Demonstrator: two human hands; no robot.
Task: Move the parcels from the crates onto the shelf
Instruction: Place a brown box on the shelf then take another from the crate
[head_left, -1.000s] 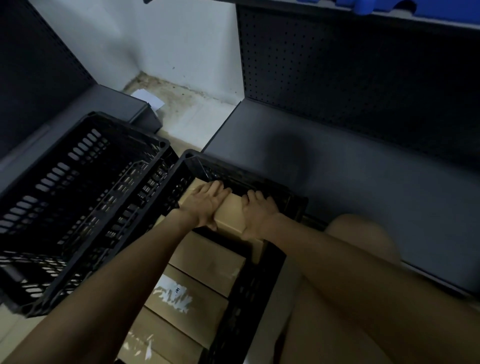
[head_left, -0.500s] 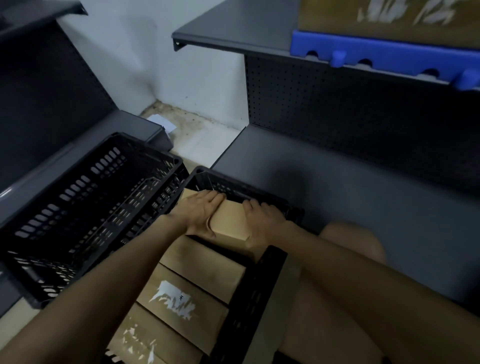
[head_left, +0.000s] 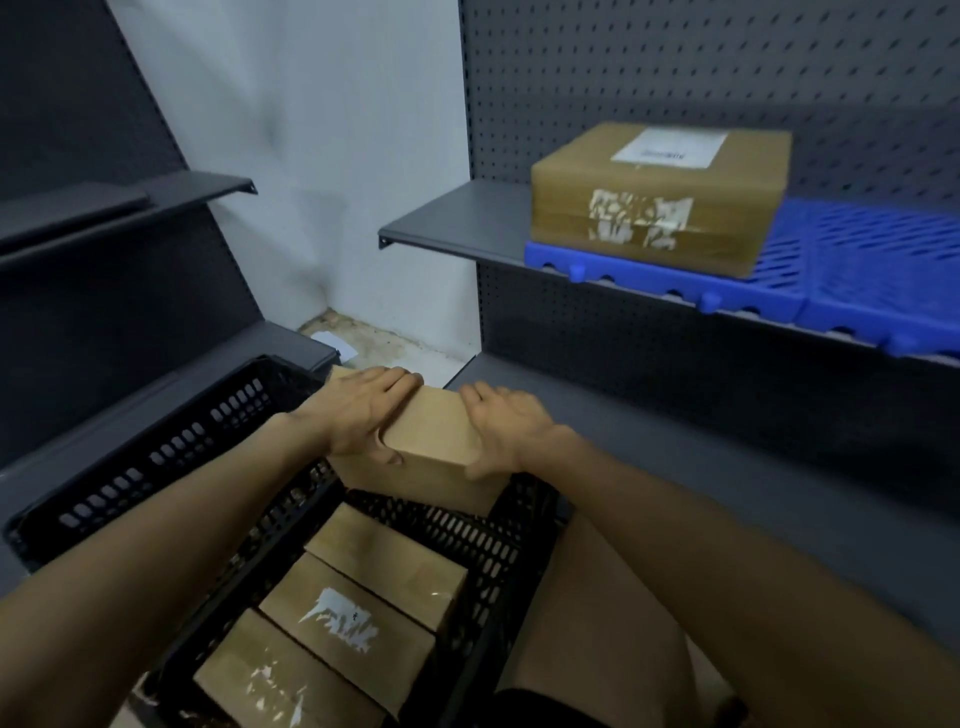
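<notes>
One taped brown cardboard parcel (head_left: 660, 195) already sits on the blue slotted mat (head_left: 852, 270) on the grey metal shelf (head_left: 457, 223), the left hand (head_left: 358, 410) and right hand (head_left: 506, 431) grip a plain brown cardboard box (head_left: 431, 441) just above the black plastic crate (head_left: 483, 561), and three parcels remain inside

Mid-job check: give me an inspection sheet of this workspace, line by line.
Surface: upper shelf carries a blue mat; lower shelf bare where visible.
Job's things: held parcel raised above the near crate; three parcels remain inside; one large parcel on the mat.
Clutter: paper scrap on the floor.
Grippers: left hand and right hand grip the held parcel's sides.
Cables: nothing seen.
Surroundings: second crate at left, pegboard backing, white wall.
</notes>
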